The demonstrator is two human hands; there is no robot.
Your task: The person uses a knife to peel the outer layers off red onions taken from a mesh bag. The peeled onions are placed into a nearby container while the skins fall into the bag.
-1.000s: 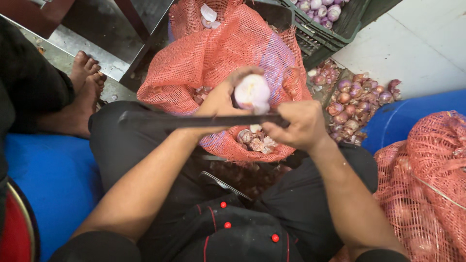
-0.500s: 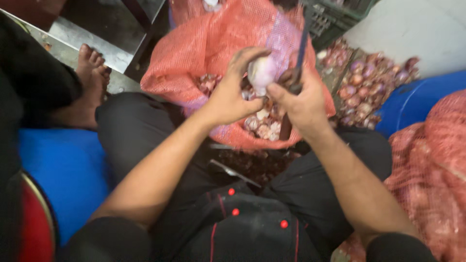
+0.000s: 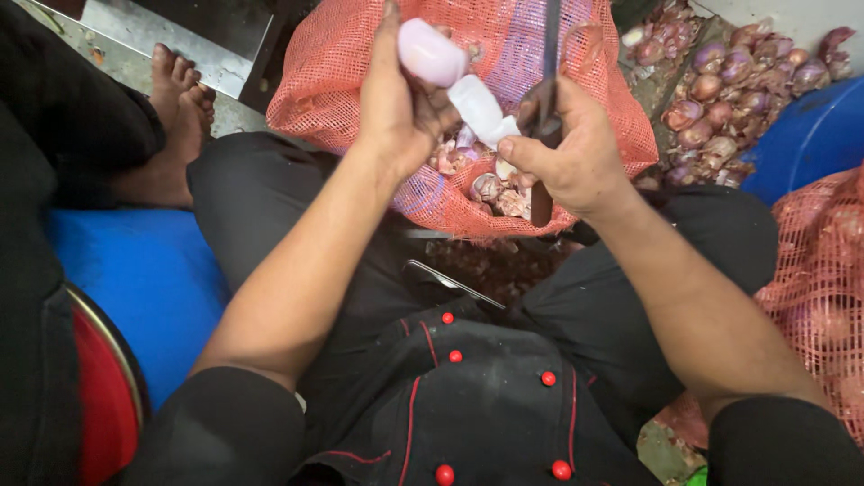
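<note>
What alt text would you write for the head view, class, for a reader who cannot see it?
A seated person's left hand holds a peeled pale onion while the right hand grips a knife, pulling a strip of skin over an orange mesh sack.

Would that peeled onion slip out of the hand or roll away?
The peeled onion looks smooth and shiny, so probably slippery; the left hand wraps its fingers round it. It is rounded, so likely to roll if dropped. It seems firm, not floppy.
</note>
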